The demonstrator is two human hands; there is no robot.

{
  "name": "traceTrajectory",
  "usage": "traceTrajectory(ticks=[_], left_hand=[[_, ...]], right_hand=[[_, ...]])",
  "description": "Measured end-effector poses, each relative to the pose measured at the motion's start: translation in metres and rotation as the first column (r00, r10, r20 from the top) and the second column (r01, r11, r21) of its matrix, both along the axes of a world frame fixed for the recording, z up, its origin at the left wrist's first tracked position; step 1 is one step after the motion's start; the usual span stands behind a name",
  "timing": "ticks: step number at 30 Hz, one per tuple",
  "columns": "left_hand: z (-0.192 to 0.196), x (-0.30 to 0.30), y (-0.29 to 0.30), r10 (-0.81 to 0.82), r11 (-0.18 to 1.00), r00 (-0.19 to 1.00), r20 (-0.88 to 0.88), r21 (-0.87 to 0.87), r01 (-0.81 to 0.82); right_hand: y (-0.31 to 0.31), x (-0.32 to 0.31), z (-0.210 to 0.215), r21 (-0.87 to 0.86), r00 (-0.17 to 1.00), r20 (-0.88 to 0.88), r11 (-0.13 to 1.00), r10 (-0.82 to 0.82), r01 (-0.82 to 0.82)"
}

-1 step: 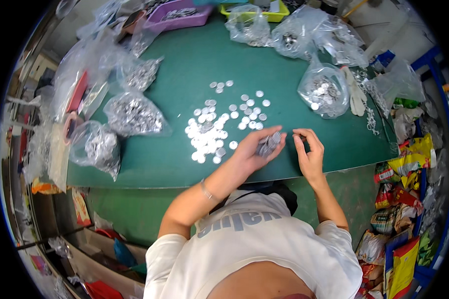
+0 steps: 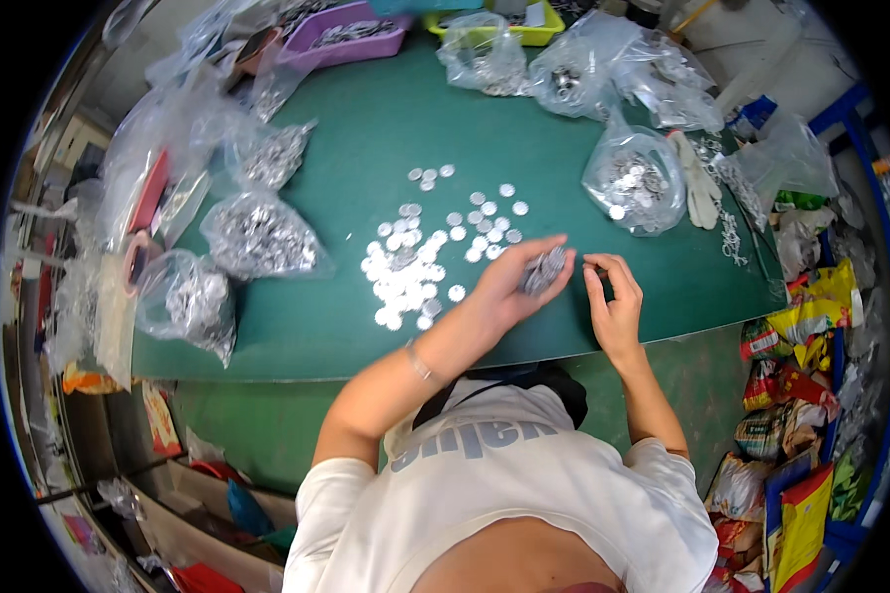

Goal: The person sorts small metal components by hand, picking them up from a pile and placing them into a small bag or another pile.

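Observation:
My left hand (image 2: 502,289) is cupped around a clump of round silver metal discs (image 2: 541,274), its palm turned toward my right. Just beside it, my right hand (image 2: 618,311) hangs over the table's near edge with thumb and fingers bent close together. Whatever is between those fingertips, if anything, is too small to make out. A gap separates the two hands. To the left of my left hand, many loose silver discs (image 2: 400,282) lie spread over the green table (image 2: 366,128), with a few scattered farther back.
Clear bags of metal pieces stand at the left (image 2: 262,235) and the right (image 2: 635,183). A purple tray (image 2: 341,37) and a yellow tray (image 2: 539,36) sit at the far edge. A glove (image 2: 700,183) lies beside the right bag. Colourful packages (image 2: 801,316) fill a blue rack at right.
My left hand has tilted and risen slightly with the discs still in it. My right hand looks almost unmoved. The whole view has shifted a little.

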State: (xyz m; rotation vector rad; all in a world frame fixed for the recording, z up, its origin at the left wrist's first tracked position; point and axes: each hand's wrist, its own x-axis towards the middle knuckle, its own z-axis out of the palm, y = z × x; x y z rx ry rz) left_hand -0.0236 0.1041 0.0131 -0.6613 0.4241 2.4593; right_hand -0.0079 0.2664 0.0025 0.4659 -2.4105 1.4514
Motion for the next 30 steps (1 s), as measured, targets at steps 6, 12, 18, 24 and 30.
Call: traceTrajectory(ticks=[6, 12, 18, 24, 30], left_hand=[[0.028, -0.131, 0.095, -0.005, 0.998, 0.962, -0.273, -0.069, -0.014], [0.044, -0.123, 0.093, -0.232, 0.908, 0.887, -0.399, -0.416, 0.051], [0.021, -0.067, 0.012, -0.533, 0.556, 0.668, -0.520, -0.810, -0.187], [0.010, 0.039, -0.065, -0.748, -0.040, 0.550, -0.371, -0.802, -0.596], [-0.020, 0.103, -0.099, -0.716, -0.350, 0.681, -0.156, -0.763, -0.543]], right_hand=[[0.029, -0.019, 0.000, 0.190, 0.990, -0.128, 0.979, -0.054, 0.078], [0.042, -0.039, 0.003, 0.334, 0.962, -0.267, 0.930, -0.061, 0.152], [0.039, -0.087, -0.002, 0.650, 0.885, -0.465, 0.676, -0.008, 0.347], [0.041, -0.098, -0.008, 0.702, 0.979, -0.017, 0.695, -0.202, 0.156], [0.056, -0.107, 0.007, 0.395, 0.995, 0.065, 0.918, -0.074, 0.042]])
